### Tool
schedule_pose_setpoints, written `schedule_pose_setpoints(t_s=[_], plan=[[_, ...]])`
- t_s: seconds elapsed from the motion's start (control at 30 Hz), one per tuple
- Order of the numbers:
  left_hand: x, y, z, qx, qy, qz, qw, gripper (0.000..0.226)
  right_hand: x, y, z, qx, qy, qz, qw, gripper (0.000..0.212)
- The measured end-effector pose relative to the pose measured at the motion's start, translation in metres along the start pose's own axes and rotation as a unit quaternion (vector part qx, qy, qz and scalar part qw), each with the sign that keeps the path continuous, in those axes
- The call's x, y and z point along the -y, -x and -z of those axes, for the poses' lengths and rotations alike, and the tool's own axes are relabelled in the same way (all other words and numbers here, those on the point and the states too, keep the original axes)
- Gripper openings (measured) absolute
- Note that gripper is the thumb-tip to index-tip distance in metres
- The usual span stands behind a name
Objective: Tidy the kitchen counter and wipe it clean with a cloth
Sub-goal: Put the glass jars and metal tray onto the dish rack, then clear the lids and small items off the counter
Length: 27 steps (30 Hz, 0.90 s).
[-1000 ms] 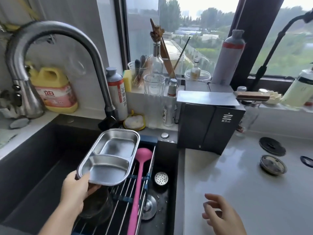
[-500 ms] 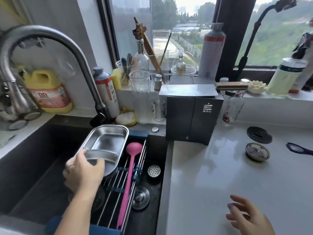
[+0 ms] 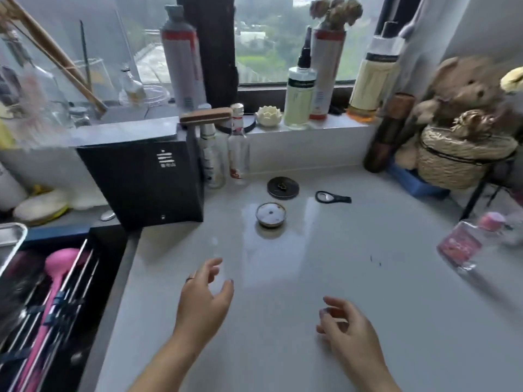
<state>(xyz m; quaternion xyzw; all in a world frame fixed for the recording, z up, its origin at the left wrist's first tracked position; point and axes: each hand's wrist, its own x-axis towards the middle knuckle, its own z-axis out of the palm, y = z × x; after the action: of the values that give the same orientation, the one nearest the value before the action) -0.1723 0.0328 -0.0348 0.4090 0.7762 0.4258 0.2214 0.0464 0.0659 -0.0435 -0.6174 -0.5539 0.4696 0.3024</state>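
Observation:
The grey kitchen counter (image 3: 325, 292) fills the middle of the view. My left hand (image 3: 205, 298) hovers over its near left part, fingers apart, holding nothing. My right hand (image 3: 348, 326) hovers to the right of it, also open and empty. Farther back on the counter lie a small round metal strainer (image 3: 270, 214), a dark round lid (image 3: 283, 188) and a black bottle opener (image 3: 332, 197). A small clear bottle with a pink cap (image 3: 467, 241) lies on its side at the right. No cloth is in view.
A black box-shaped appliance (image 3: 147, 179) stands at the counter's back left. The sink rack at left holds a pink ladle (image 3: 53, 281) and the steel tray (image 3: 10, 236). Bottles line the window sill (image 3: 300, 103). A teddy bear on a woven basket (image 3: 464, 154) sits at the right corner.
My left hand let go of the steel tray on the sink rack and moved right over the counter. The view swung right from the sink to the counter.

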Motion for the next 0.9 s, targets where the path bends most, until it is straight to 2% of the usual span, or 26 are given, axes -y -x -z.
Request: schedule_pose_setpoints(t_s=[0.13, 0.33, 0.4, 0.5, 0.57, 0.67, 0.9], plan=[[-0.055, 0.02, -0.086, 0.068, 0.045, 0.015, 0.997, 0.032, -0.015, -0.034, 0.062, 0.013, 0.004, 0.035, 0.999, 0.019], [-0.12, 0.034, -0.175, 0.124, 0.065, 0.007, 0.99, 0.028, -0.045, -0.068, 0.153, -0.037, 0.02, 0.048, 0.998, 0.023], [-0.132, 0.039, -0.195, 0.141, 0.072, 0.011, 0.987, 0.028, -0.056, -0.072, 0.177, -0.093, 0.051, 0.043, 0.993, 0.023], [-0.146, 0.045, -0.219, 0.17, 0.075, -0.003, 0.983, 0.031, -0.065, -0.089, 0.212, -0.218, 0.085, 0.038, 0.971, 0.031], [-0.152, 0.047, -0.228, 0.179, 0.074, -0.015, 0.981, 0.033, -0.061, -0.107, 0.228, -0.25, 0.087, 0.038, 0.964, 0.043], [-0.157, 0.048, -0.226, 0.175, 0.074, -0.02, 0.982, 0.033, -0.046, -0.135, 0.233, -0.224, 0.103, 0.058, 0.967, 0.056], [-0.132, 0.039, -0.176, 0.092, 0.063, 0.001, 0.994, 0.036, -0.031, -0.163, 0.207, -0.186, 0.075, 0.054, 0.978, 0.027]])
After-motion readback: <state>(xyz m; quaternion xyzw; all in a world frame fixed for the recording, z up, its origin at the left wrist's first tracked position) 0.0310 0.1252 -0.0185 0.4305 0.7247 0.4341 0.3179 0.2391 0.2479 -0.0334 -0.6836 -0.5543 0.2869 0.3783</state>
